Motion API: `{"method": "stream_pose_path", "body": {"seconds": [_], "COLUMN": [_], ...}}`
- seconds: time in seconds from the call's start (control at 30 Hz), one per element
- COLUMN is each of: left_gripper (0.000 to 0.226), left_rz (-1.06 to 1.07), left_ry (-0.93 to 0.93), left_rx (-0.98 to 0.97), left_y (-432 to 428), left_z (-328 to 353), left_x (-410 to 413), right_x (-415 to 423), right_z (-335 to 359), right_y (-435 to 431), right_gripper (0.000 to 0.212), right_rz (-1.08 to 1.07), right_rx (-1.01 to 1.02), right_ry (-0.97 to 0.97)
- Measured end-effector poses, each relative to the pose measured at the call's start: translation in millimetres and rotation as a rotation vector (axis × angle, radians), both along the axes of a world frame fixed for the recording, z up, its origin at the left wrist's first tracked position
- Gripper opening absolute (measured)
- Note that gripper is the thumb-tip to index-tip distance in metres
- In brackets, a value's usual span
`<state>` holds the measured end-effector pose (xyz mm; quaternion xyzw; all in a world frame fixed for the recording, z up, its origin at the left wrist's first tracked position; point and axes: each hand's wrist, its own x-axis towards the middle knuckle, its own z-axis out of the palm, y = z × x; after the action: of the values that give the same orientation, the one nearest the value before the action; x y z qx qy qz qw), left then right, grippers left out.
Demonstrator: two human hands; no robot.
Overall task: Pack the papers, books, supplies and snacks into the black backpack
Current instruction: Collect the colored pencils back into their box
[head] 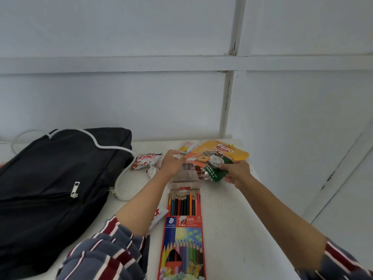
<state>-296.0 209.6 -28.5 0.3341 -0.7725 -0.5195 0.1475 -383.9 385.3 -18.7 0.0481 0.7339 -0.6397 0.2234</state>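
Near the table's (232, 219) far edge, the right hand (236, 172) pinches the green corner of the yellow snack pouch (220, 152). The left hand (171, 163) curls its fingers against the other side, grip unclear. The black backpack (50, 178) at the left edge looks zipped, so the corner-held pouch may slip while it is opened.

"STAEDTLER", "12", "Luna" on pencil box (182, 242), "50 g" on biscuit pouch (217, 158)

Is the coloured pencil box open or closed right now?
Open: the pencil box has its flap folded back, and the pencils stick out.
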Motion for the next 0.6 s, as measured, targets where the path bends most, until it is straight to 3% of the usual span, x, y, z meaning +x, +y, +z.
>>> {"method": "stream_pose_path", "body": {"seconds": [0.1, 0.3, 0.47, 0.6], "left_gripper": [0.03, 0.041, 0.046, 0.036], "left_rz": [0.035, 0.028, -0.073, -0.047], "left_ry": [0.032, 0.136, 0.184, 0.228], "left_rx": [0.02, 0.149, 0.227, 0.25], "left_y": [0.1, 0.2, 11.0, 12.6], "left_z": [1.9, 11.0, 20.4, 27.2], "left_x": [-2.8, -7.0, -6.7, -9.8], "right_x": [-4.1, -22.4, -34.1, -36.2], "right_z": [8.7, 28.4, 34.6, 42.0], "right_y": [0.9, 12.9, 27.2, 39.1], "right_gripper": [0.056, 0.038, 0.047, 0.02], "right_rz": [-0.031, -0.115, -0.071, -0.05], "right_rx": [-0.119, -0.294, -0.378, -0.514], "right_ry": [-0.048, -0.068, -0.108, -0.179]}}
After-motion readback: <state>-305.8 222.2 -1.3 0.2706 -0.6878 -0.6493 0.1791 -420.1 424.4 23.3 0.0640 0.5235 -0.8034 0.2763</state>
